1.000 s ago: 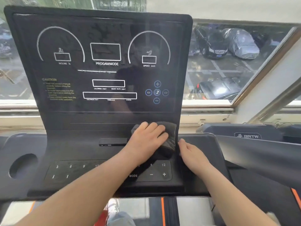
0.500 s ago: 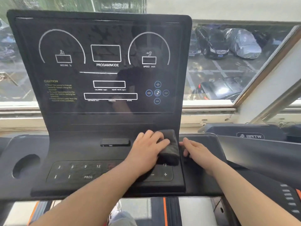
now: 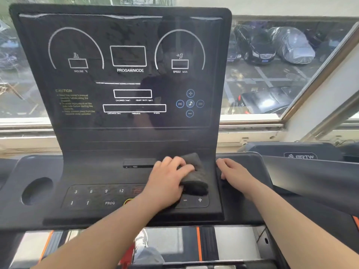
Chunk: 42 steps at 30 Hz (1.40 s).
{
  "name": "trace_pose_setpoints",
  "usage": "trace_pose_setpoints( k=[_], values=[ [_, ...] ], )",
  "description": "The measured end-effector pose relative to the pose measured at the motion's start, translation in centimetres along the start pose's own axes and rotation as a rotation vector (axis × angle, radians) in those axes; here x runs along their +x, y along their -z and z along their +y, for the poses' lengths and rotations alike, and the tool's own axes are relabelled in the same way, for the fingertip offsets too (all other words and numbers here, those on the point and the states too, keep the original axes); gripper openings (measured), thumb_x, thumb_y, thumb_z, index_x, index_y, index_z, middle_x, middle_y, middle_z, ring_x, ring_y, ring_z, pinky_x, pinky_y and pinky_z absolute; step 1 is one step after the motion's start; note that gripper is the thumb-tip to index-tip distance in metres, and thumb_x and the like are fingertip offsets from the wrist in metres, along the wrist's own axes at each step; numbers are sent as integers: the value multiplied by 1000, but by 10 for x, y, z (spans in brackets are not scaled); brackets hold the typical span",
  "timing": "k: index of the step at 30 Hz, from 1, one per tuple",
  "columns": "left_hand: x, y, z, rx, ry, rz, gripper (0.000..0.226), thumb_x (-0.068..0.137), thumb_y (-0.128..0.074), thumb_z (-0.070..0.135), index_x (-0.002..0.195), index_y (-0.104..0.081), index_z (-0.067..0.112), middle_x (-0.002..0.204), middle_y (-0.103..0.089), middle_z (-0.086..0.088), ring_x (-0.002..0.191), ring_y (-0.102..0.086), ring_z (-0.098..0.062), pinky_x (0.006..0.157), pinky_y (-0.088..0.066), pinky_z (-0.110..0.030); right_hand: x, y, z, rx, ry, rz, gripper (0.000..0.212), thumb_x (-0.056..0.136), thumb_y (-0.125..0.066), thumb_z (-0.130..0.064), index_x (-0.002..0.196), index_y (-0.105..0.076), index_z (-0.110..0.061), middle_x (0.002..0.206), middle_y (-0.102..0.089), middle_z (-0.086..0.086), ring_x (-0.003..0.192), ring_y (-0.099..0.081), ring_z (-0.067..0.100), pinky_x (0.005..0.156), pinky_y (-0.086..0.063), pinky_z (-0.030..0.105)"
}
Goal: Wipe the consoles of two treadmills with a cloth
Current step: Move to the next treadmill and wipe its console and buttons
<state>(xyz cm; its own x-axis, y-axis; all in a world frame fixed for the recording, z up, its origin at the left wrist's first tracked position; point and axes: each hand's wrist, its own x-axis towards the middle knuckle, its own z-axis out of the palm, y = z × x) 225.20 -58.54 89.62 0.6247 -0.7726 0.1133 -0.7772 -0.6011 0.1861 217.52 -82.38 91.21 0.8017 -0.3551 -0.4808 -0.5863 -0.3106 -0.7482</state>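
A black treadmill console point(image 3: 124, 136) with an upright dark display stands in front of me. Below the display lies a keypad point(image 3: 97, 197) with numbers and a PROG key. My left hand point(image 3: 167, 181) lies on a folded black cloth point(image 3: 196, 177), fingers curled over it, holding it down on the console's lower right part just above the minus and plus keys. The cloth's right half sticks out from under the hand. My right hand point(image 3: 235, 173) rests on the console's right wing, fingers loosely bent, touching the raised panel's edge.
A round cup holder point(image 3: 37, 190) is sunk in the left wing. The second treadmill's dark console point(image 3: 299, 156), marked BRTW, stands to the right. A window point(image 3: 272, 74) behind shows parked cars. The treadmill belt with orange stripes point(image 3: 198, 243) lies below.
My left hand has slid the cloth from the foot of the display down toward me, onto the area just above the keys. My right hand has barely shifted on the right wing.
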Motion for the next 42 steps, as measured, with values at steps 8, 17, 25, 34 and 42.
trace_pose_setpoints(
  k=[8,17,25,34,42],
  values=[
    [-24,-19,68,-146,-49,-21,63,69,-70,32,129,-53,36,124,-53,9,103,-52,-25,82,-42,-41,8,-4,-1,1,-25,25,47,108,-27,-55,122,-63,-29,91,-63,2,92,-58,14,78,-41,28],
    [28,-6,21,38,29,54,60,76,-66,18,133,-58,33,128,-56,4,107,-53,-29,83,-41,-41,5,-3,1,35,-53,19,50,107,-24,-60,123,-63,-34,98,-64,3,98,-58,13,88,-37,31],
    [-41,-18,74,-172,-167,-65,61,70,-66,34,129,-53,40,122,-53,13,98,-52,-21,78,-43,-39,5,-4,-1,3,-37,25,50,108,-25,-57,122,-64,-27,93,-63,0,92,-57,11,80,-40,28],
    [-5,-8,39,-61,341,32,58,71,-69,33,126,-56,41,121,-52,9,105,-51,-25,81,-40,-41,1,-5,-5,-27,-55,37,47,104,-31,-62,107,-63,-29,91,-63,-5,89,-58,12,85,-43,34],
    [-40,-18,67,-126,-110,-45,61,65,-72,44,123,-56,39,112,-54,12,91,-54,-21,70,-45,-36,13,-11,-3,-133,-95,88,65,89,-18,-77,114,-60,-35,114,-65,-8,114,-59,23,105,-44,49]
  ],
)
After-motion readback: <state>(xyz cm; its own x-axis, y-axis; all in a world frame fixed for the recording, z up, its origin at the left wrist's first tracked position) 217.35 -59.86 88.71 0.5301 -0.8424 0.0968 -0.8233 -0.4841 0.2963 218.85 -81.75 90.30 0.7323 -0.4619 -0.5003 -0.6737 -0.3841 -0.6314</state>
